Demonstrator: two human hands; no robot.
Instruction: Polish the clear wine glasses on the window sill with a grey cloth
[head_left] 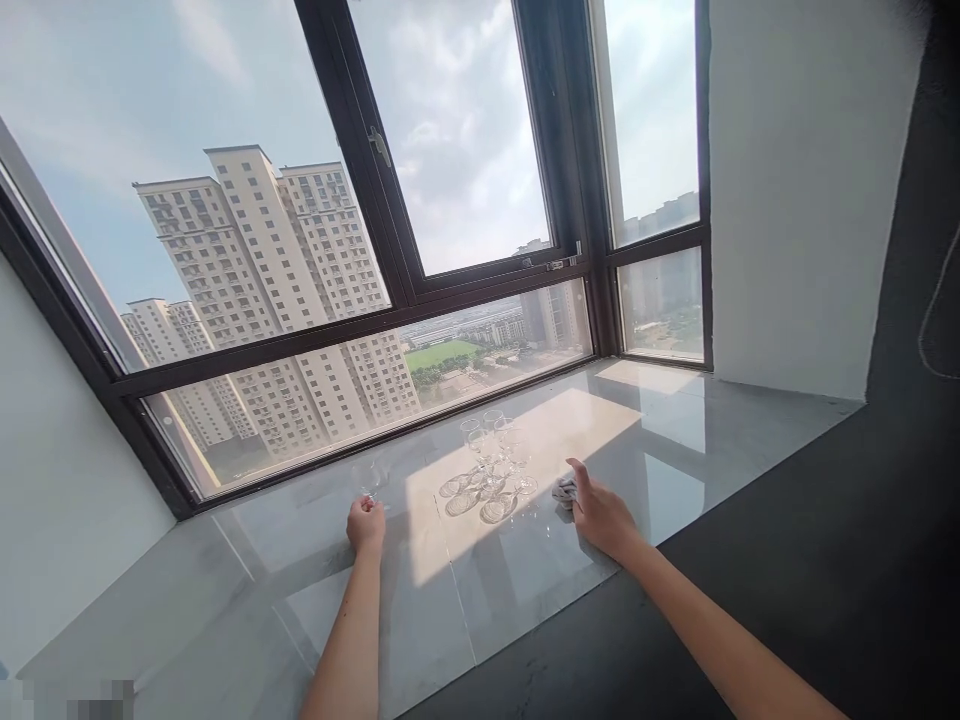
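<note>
My left hand (365, 524) is closed around the stem of a clear wine glass (370, 483) that stands upright on the marble window sill (315, 560). My right hand (598, 511) rests on the sill with its fingers curled on a small grey cloth (565, 489). Between the two hands, a little farther back, several empty wine glasses (495, 455) stand together in the sunlit patch, throwing shadows toward me.
A large dark-framed window (390, 270) runs along the back of the sill, showing high-rise buildings. A white wall (802, 190) closes the right end. A black surface (787, 560) borders the sill at the front right.
</note>
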